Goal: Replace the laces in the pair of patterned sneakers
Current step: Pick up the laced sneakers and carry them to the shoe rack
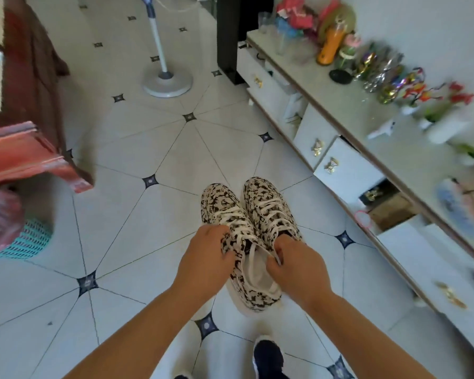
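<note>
Two black-and-white patterned sneakers are held side by side above the tiled floor, toes pointing away from me. The left sneaker and the right sneaker both carry white laces. My left hand grips the left sneaker's collar from the left side. My right hand pinches the collar of the right sneaker with its fingers curled into the opening. The white lining of one sneaker shows between my hands.
A long white cabinet with gold-handled drawers, some pulled out, runs along the right, its top crowded with ornaments. A fan stand is far ahead. Red wooden furniture and a bagged basket sit left. My dark shoe is below.
</note>
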Demonstrator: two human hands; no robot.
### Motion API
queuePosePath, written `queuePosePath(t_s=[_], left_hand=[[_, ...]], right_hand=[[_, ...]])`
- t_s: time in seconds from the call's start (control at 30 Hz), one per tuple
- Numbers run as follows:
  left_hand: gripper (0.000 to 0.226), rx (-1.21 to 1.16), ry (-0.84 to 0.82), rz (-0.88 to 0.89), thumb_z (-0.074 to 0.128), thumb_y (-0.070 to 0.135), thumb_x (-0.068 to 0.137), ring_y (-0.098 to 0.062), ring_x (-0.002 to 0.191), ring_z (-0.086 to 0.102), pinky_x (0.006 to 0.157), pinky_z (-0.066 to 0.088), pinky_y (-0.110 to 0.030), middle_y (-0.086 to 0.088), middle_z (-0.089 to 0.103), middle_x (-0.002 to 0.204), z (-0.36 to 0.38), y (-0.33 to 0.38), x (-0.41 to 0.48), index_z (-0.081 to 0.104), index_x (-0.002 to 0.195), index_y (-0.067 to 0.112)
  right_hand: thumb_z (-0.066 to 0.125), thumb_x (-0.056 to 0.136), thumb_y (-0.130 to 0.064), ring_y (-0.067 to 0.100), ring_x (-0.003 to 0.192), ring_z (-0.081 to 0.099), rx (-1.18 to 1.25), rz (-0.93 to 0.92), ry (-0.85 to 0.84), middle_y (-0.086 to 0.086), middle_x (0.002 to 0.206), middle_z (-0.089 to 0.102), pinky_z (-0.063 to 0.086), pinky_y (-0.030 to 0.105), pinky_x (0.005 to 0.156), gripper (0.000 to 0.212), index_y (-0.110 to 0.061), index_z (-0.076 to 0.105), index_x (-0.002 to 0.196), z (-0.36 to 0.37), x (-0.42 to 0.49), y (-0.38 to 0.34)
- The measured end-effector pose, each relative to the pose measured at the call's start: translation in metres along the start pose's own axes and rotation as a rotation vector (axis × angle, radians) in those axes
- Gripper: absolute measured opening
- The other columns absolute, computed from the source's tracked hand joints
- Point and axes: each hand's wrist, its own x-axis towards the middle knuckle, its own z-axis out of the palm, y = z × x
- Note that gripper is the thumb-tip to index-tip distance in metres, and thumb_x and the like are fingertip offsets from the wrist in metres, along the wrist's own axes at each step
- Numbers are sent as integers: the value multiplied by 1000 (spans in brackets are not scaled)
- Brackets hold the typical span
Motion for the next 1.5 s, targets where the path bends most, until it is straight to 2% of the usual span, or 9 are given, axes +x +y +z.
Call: queuePosePath(t_s=[0.27,0.43,0.57,0.87,1.0,1.13,1.27,1.4,1.5], left_hand=[[41,41,-197,342,49,20,92,-7,116,39,87,26,-12,4,41,130,-31,146,-37,41,132,21],[42,69,-326,499,52,19,91,-11,118,44,93,35,-20,1,43,132,-1,215,-56,44,132,23],[45,135,-434,642,53,22,91,-11,119,45,94,36,-21,2,44,133,42,267,-74,41,134,23],[38,178,-610,858,53,20,91,-13,116,47,95,38,-26,1,51,125,166,393,-133,48,128,17],[29,171,-674,950,54,16,89,-11,102,52,84,39,-20,3,57,112,214,434,-163,56,118,15],[15,215,-760,1057,52,19,91,-9,83,53,72,39,-18,8,60,92,264,477,-196,64,100,17],[11,224,-861,1160,53,17,90,-4,69,50,56,35,-7,8,60,77,312,520,-227,61,82,19],[21,204,-962,1223,56,13,87,-2,66,50,57,36,-6,12,59,70,371,561,-247,55,70,25],[19,207,-1026,1269,58,14,87,1,69,53,57,35,-5,17,59,73,419,596,-260,58,73,27]], right_hand=[[47,88,-31,12,58,40,-15,290,178,-5,64,45,25,18,48,15,-19,44,80,-132,-116,23],[46,90,-34,13,64,50,-2,543,290,-7,71,52,38,22,55,13,-23,43,83,-171,-187,56],[48,86,-31,12,60,50,75,787,348,-3,67,54,45,25,56,15,-22,43,76,-186,-244,98],[50,85,-29,9,53,40,151,1149,465,-2,63,48,41,26,52,16,-19,45,74,-195,-385,208],[48,89,-32,6,50,35,136,1297,490,-4,60,43,31,19,47,25,-23,36,68,-199,-447,241],[48,89,-33,7,49,37,148,1482,522,-4,61,46,31,19,46,20,-20,44,75,-197,-507,267],[49,88,-34,8,50,39,129,1655,538,-4,62,49,33,19,46,20,-18,49,78,-194,-560,290],[50,87,-34,7,48,38,126,1807,539,-5,57,44,30,18,44,24,-20,42,69,-196,-601,319],[51,88,-36,6,49,40,136,1919,544,-6,57,46,31,16,43,28,-23,39,66,-201,-626,342]])
